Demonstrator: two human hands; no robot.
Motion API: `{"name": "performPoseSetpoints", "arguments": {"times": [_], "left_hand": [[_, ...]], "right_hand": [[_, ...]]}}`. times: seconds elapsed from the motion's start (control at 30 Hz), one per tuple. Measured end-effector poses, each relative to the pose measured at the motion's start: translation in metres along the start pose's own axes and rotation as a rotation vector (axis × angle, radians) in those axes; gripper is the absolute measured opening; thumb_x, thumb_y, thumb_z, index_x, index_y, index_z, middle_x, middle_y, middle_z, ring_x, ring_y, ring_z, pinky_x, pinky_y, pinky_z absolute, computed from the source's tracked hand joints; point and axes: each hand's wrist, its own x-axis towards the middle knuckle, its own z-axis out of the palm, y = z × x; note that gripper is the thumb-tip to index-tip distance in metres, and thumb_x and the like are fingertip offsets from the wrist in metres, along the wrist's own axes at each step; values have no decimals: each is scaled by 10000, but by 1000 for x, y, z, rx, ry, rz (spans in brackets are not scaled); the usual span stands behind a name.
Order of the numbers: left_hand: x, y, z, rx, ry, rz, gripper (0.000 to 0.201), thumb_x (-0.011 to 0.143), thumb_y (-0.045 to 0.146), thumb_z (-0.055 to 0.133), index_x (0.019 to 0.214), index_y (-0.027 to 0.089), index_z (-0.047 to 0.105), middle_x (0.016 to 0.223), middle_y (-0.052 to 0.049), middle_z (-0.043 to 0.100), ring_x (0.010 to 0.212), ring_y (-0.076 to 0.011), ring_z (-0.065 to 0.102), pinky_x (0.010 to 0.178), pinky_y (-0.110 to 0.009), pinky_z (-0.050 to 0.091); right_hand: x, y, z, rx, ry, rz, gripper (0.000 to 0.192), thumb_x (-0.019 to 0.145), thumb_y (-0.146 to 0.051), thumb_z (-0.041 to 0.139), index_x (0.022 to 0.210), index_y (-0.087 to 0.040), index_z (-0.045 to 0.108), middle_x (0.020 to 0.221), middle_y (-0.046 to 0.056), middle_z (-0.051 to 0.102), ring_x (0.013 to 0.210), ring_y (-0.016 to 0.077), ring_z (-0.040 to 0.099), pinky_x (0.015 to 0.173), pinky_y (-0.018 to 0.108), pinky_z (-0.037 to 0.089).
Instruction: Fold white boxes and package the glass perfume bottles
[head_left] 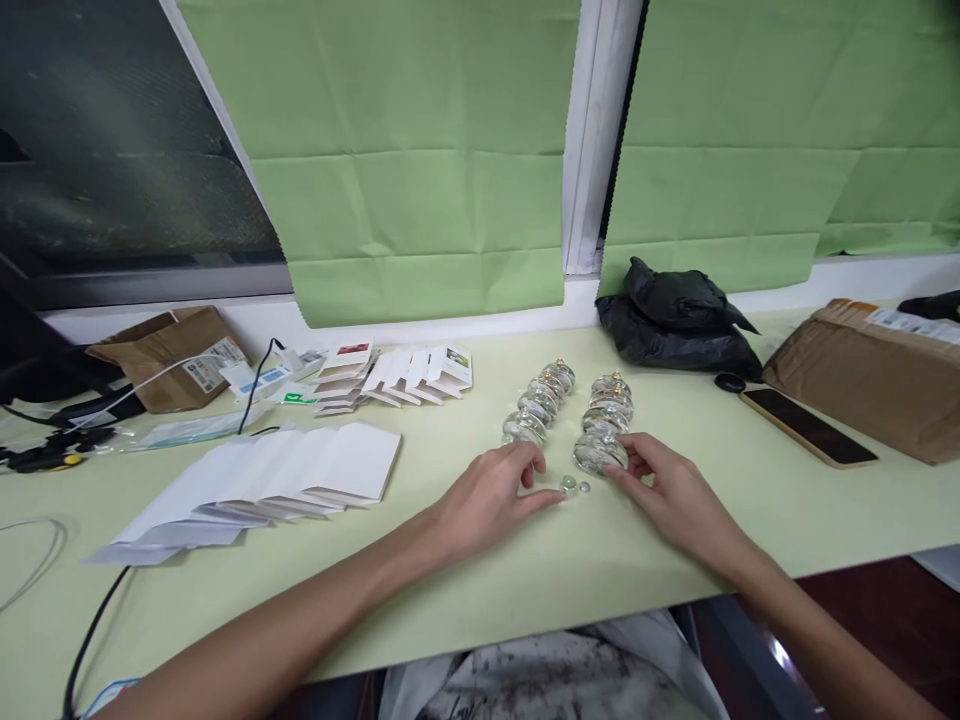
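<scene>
Two rows of rounded clear glass pieces with small gold-coloured tips stand on the table, a left row and a right row; I cannot tell their exact kind. My right hand has its thumb and fingers at the right edge of the nearest glass piece of the right row. Close to the front of the left row is my left hand, thumb stretched out and apart from the curled fingers. Its thumb tip lies beside a small round greenish glass bead. A smaller shiny disc lies just right of that.
White folded papers fan out at the left, with smaller printed cards behind. A cardboard box and cables occupy the far left. Black plastic bags, a phone and a brown parcel are at the right.
</scene>
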Motion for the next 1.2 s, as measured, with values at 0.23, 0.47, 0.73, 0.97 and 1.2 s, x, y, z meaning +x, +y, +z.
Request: {"name": "performPoseSetpoints", "arguments": {"times": [0.23, 0.47, 0.73, 0.97, 1.2], "left_hand": [[13, -4, 27, -12, -81, -94, 331, 876, 491, 794, 919, 203, 636, 839, -3, 673, 709, -182, 602, 618, -282, 368], [31, 1, 42, -2, -65, -43, 260, 909, 430, 768, 910, 197, 654, 853, -17, 683, 734, -190, 616, 624, -286, 380], [43, -1, 56, 29, -42, -5, 202, 946, 373, 734, 903, 191, 656, 927, -42, 720, 829, -221, 664, 692, -304, 422], [12, -13, 14, 57, -14, -101, 219, 932, 400, 738, 904, 213, 629, 885, -13, 711, 755, -199, 635, 662, -298, 392], [-3, -55, -15, 153, 54, -307, 298, 900, 475, 730, 824, 227, 584, 835, -10, 700, 727, -210, 611, 642, -308, 356]], "right_hand": [[-1, 1, 8, -6, -5, 46, 334, 1035, -516, 570, 1233, -251, 615, 909, 24, 685, 829, 240, 669, 760, 368, 517], [-13, -3, 12, -55, 37, 95, 499, 943, -534, 697, 1310, -262, 496, 1108, 63, 662, 875, 252, 688, 765, 370, 544], [-10, 0, 19, -81, 2, 119, 497, 960, -537, 664, 1279, -256, 405, 995, 29, 634, 863, 254, 662, 724, 350, 507], [-11, 7, 18, -87, 10, 137, 480, 931, -508, 684, 1252, -258, 430, 980, 21, 635, 841, 240, 657, 735, 346, 504], [-8, 1, 19, -75, -13, 157, 448, 936, -504, 663, 1228, -249, 438, 1011, 50, 658, 880, 259, 668, 745, 352, 509]]}}
